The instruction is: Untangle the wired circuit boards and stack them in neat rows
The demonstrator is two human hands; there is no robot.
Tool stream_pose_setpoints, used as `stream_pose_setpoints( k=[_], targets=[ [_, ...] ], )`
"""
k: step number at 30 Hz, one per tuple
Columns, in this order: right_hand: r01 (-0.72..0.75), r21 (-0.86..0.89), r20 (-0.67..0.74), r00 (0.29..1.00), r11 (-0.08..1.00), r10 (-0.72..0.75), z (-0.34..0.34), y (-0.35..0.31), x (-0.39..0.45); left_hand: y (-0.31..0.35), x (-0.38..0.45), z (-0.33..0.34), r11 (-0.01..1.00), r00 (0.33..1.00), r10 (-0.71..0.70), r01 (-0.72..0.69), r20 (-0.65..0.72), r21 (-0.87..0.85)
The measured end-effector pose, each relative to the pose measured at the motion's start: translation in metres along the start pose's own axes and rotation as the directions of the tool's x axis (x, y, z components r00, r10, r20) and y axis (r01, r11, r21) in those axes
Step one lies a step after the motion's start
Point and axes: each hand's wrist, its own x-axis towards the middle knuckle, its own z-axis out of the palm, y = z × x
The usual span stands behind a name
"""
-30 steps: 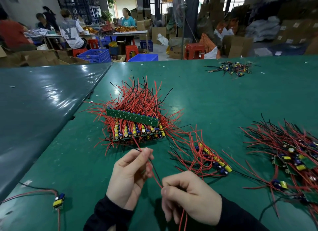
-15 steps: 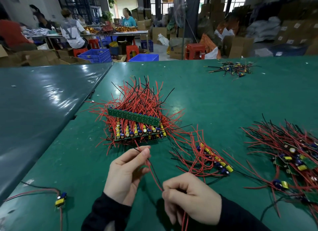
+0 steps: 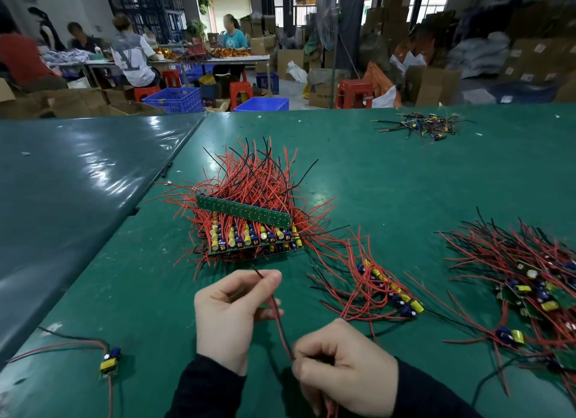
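Both hands low at the near edge of the green tabletop (image 3: 405, 180), black sleeves at the wrists. Left hand (image 3: 230, 314) raised, back toward camera, thumb and forefinger pinching the tip of a thin black wire (image 3: 274, 305) with a red one running alongside it; other fingers loosely curled behind. Right hand (image 3: 343, 364) lower, knuckles up, grip closed in a fist around the same wire pair, red strands coming out below the fist toward the near edge. Whether a board hangs on that pair: can't tell, hidden under the fist. Stacked boards (image 3: 249, 230) sit mid-tabletop, ahead of the left hand: green PCBs in tight rows, yellow and blue cylindrical capacitors facing up, one long green strip lying tilted across the top, red and black leads fanning out behind and to the sides like bristles. Small loose bundle (image 3: 383, 286) just right of the stack, boards in a diagonal line, red leads looped. Big tangled heap (image 3: 530, 286) at the right edge, boards half buried in wire. One single board (image 3: 110, 360) near the left near corner, yellow and blue parts, red/black leads trailing left. Another small wire clump (image 3: 420, 126) at the far edge. Tabletop cover is matte green, slightly scuffed; glossy darker sheet (image 3: 78, 180) on the adjoining surface to the left.
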Motion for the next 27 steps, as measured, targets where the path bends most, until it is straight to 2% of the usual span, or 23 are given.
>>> stream_pose_setpoints(
  k=[3,5,6,7,8,9,10,11,12,13,14,15,17,19,21,22,27],
  targets=[
    [-0.057,0.085,0.045,0.998,0.995,0.054,-0.001,0.003,0.000,0.003,0.004,-0.004,0.979,0.983,-0.160,0.169,0.091,-0.112],
    [-0.049,0.095,0.050,0.998,0.994,0.044,-0.001,0.004,0.000,0.000,0.006,-0.006,0.991,0.991,-0.111,0.116,0.077,-0.065],
    [-0.033,0.084,0.041,0.999,0.996,0.030,0.000,0.003,0.000,-0.001,0.005,-0.006,1.000,0.999,-0.007,0.007,0.038,-0.002],
    [-0.007,0.055,0.022,1.000,0.998,0.006,0.000,0.002,0.000,-0.004,0.004,-0.007,0.978,0.986,0.166,-0.166,0.006,0.123],
    [0.020,0.010,0.001,1.000,1.000,-0.020,0.000,0.002,0.000,-0.007,0.004,-0.007,0.878,0.922,0.385,-0.381,0.047,0.290],
    [0.041,-0.040,-0.011,0.999,0.998,-0.041,0.000,0.002,-0.001,-0.009,0.001,-0.006,0.715,0.818,0.554,-0.562,0.152,0.417],
    [0.052,-0.073,-0.006,0.999,0.996,-0.053,0.000,0.002,-0.001,-0.012,-0.001,-0.005,0.580,0.729,0.636,-0.667,0.251,0.468],
    [0.049,-0.074,0.011,0.999,0.996,-0.048,0.000,0.003,-0.001,-0.015,-0.003,-0.004,0.547,0.712,0.648,-0.682,0.270,0.486],
    [0.028,-0.033,0.025,0.999,0.999,-0.028,0.000,0.004,-0.001,-0.014,-0.004,-0.003,0.647,0.783,0.588,-0.606,0.202,0.462],
    [0.001,0.032,0.024,1.000,0.999,-0.001,0.000,0.005,-0.001,-0.011,-0.002,-0.001,0.804,0.882,0.460,-0.460,0.096,0.377],
    [-0.016,0.097,0.004,1.000,0.995,0.015,-0.001,0.005,0.000,-0.009,0.000,0.000,0.937,0.962,0.273,-0.271,0.020,0.220],
    [-0.015,0.160,-0.035,0.999,0.987,0.021,-0.002,0.006,0.001,-0.005,0.002,0.000,0.996,0.997,0.077,-0.077,0.022,0.035],
    [0.028,0.266,-0.130,0.991,0.964,0.008,-0.005,0.007,0.004,-0.004,0.004,-0.002,0.953,0.964,-0.205,0.236,0.172,-0.188],
    [0.083,0.345,-0.207,0.978,0.935,-0.010,-0.007,0.008,0.005,-0.005,0.001,-0.002,0.899,0.881,-0.319,0.397,0.348,-0.182],
    [0.113,0.402,-0.248,0.969,0.909,-0.010,-0.010,0.010,0.007,-0.007,-0.006,0.003,0.883,0.803,-0.369,0.461,0.467,-0.094],
    [0.110,0.424,-0.246,0.969,0.899,-0.003,-0.010,0.010,0.007,-0.008,-0.008,0.005,0.881,0.785,-0.379,0.468,0.490,-0.068],
    [0.011,0.585,-0.091,0.994,0.811,0.052,-0.010,0.008,0.008,-0.007,-0.008,0.003,0.855,0.739,-0.389,0.512,0.550,-0.084]
  ],
)
